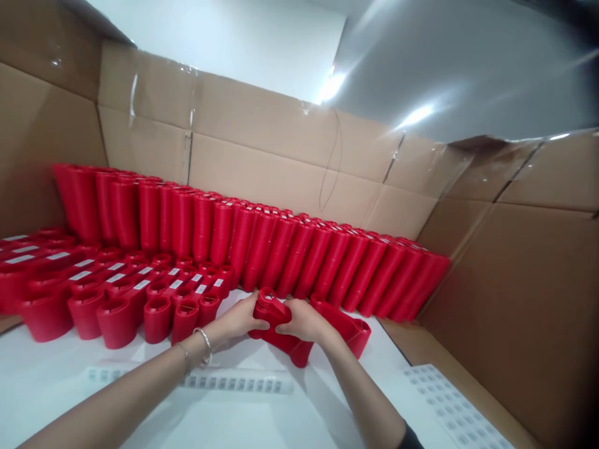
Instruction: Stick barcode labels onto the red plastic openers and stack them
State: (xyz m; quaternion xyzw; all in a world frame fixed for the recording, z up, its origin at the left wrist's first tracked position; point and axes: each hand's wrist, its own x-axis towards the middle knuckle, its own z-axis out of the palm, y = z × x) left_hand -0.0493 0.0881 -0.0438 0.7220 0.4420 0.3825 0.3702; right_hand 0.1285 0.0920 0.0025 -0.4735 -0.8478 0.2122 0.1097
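A red plastic piece (pixel 285 342) with a round opening at its upper end is held between both hands over the white surface. My left hand (pixel 246 317), with a bracelet at the wrist, grips its left side, thumb across the front. On the other side my right hand (pixel 302 319) grips the piece, its thumb pointing inward. Just behind and right of my right hand lies another red piece (pixel 349 327). To the left of my left hand stand rows of short red pieces (pixel 116 318), several with white labels on top.
Tall stacked red pieces (pixel 262 249) line the back, before a cardboard wall (pixel 262 149). A strip of small printed labels (pixel 238 381) lies on the white table (pixel 224 424), partly under my left forearm. Another label sheet (pixel 453 405) is at the right edge.
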